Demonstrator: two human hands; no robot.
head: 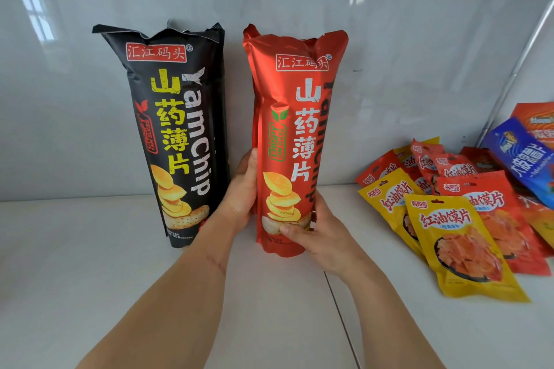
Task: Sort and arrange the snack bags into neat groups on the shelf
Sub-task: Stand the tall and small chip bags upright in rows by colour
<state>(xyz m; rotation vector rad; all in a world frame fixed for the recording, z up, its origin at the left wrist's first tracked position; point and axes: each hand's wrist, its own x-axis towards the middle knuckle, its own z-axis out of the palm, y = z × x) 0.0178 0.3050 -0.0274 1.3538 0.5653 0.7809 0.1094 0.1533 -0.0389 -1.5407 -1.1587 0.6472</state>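
A tall red yam chip bag (295,117) stands upright in the middle of the white shelf (90,263), with another red bag's edge showing just behind it. My left hand (244,192) holds its left side and my right hand (314,234) grips its lower front, thumb across the bag. A tall black yam chip bag (177,129) stands upright just left of it, leaning against the back wall, with a second black bag behind.
At the right lies a loose pile of small snack bags: yellow ones (458,243) in front, red ones (491,213) behind, and a blue bag (521,156) on top near the right wall. A seam (338,308) runs through the shelf surface.
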